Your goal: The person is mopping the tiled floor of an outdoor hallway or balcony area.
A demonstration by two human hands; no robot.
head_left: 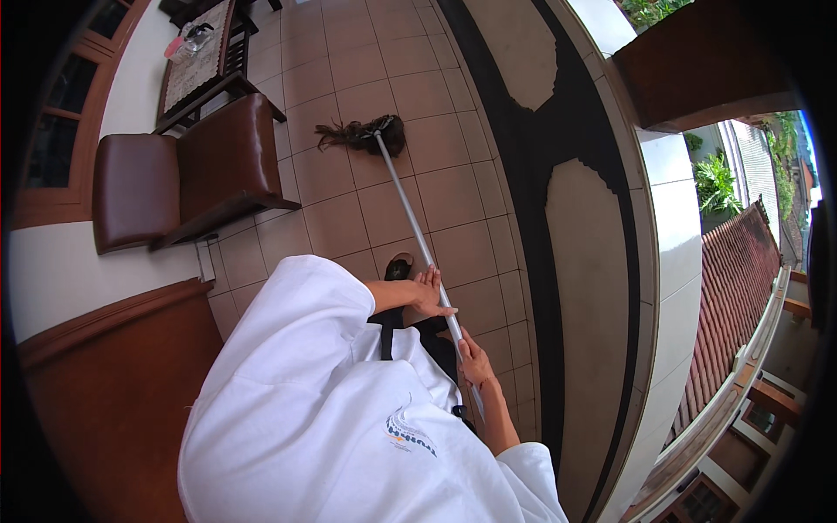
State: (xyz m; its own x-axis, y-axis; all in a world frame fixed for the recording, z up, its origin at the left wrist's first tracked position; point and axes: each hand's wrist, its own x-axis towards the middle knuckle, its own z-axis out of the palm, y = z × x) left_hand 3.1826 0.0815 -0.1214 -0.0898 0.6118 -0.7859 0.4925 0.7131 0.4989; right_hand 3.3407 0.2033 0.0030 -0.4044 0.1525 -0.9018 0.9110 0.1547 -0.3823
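Observation:
A mop with a long silver handle [404,192] reaches away from me across the floor. Its dark, stringy head [384,137] lies on the tiles, with strands trailing off to the left. My left hand [430,293] grips the handle partway down, the thumb lying across it. Closer to my body, my right hand [473,361] is closed round the same handle, near its end. The tip of the handle is partly hidden beside my shirt.
A brown padded chair [228,161] stands on the left, near a table with a patterned cloth [199,65] and a clear container [193,39]. Brown tiles [349,213] cover the floor. Along the right runs a low black-and-beige ledge [586,261]. One dark shoe [398,268] shows below my left hand.

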